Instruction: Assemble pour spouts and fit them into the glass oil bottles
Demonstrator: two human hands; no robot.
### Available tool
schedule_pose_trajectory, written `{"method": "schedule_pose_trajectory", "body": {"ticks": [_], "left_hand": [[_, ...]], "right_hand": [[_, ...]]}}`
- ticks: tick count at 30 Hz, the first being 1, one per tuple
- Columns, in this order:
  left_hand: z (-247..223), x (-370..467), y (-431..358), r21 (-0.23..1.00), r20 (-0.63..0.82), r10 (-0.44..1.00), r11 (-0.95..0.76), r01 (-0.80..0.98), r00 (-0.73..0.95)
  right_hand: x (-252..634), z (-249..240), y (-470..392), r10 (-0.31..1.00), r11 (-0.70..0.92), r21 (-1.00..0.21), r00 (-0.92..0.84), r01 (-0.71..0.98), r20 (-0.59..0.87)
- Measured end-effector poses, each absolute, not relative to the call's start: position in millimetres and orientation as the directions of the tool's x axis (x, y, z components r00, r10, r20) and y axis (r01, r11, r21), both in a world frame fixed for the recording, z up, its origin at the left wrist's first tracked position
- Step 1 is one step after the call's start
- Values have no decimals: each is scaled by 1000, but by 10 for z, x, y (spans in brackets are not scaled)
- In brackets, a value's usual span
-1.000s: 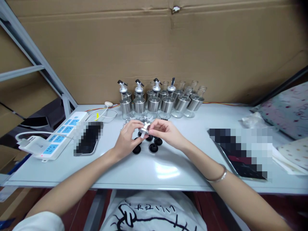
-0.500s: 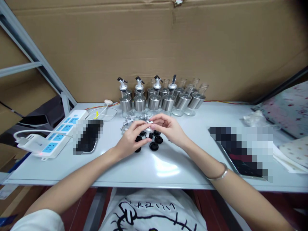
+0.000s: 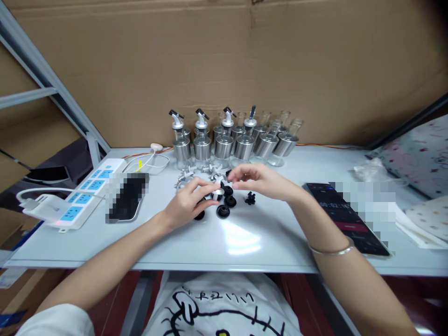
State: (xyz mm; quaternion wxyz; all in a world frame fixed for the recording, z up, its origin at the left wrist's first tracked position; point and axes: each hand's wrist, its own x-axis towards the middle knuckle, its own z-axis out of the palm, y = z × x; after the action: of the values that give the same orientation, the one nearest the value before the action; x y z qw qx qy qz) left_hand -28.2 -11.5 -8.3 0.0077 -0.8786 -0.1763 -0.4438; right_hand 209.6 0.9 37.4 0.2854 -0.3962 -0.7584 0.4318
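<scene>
Between the thumb and fingers of my left hand (image 3: 189, 201) is a silver-white pourer part (image 3: 219, 186). My right hand (image 3: 261, 181) is just to its right, thumb and fingertips bent close together; a small dark piece (image 3: 228, 173) shows by the fingertips, and whether they grip it I cannot make out. Below the hands lie several black round stoppers (image 3: 223, 211). A cluster of small black pieces (image 3: 250, 198) lies under my right wrist. More silver-white pourer parts (image 3: 187, 173) are spread behind my left hand.
Several glass bottles with steel sleeves (image 3: 224, 145) stand at the back, some with pourers on. A power strip (image 3: 89, 193) and a phone (image 3: 129, 196) lie left. At right are a larger phone (image 3: 350, 224) and a clear plastic bag (image 3: 373, 170).
My right hand has moved right, off the pourer part, uncovering the small black pieces. My left hand keeps its hold on the part.
</scene>
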Motion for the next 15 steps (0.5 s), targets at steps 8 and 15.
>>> {"method": "schedule_pose_trajectory", "body": {"ticks": [8, 15], "left_hand": [[-62, -271, -126, 88, 719, 289, -940, 331, 632], [-81, -280, -103, 93, 705, 303, -936, 341, 641]], "right_hand": [[2276, 345, 83, 829, 369, -450, -507, 813, -236], [2205, 275, 71, 848, 366, -368, -469, 855, -247]]}}
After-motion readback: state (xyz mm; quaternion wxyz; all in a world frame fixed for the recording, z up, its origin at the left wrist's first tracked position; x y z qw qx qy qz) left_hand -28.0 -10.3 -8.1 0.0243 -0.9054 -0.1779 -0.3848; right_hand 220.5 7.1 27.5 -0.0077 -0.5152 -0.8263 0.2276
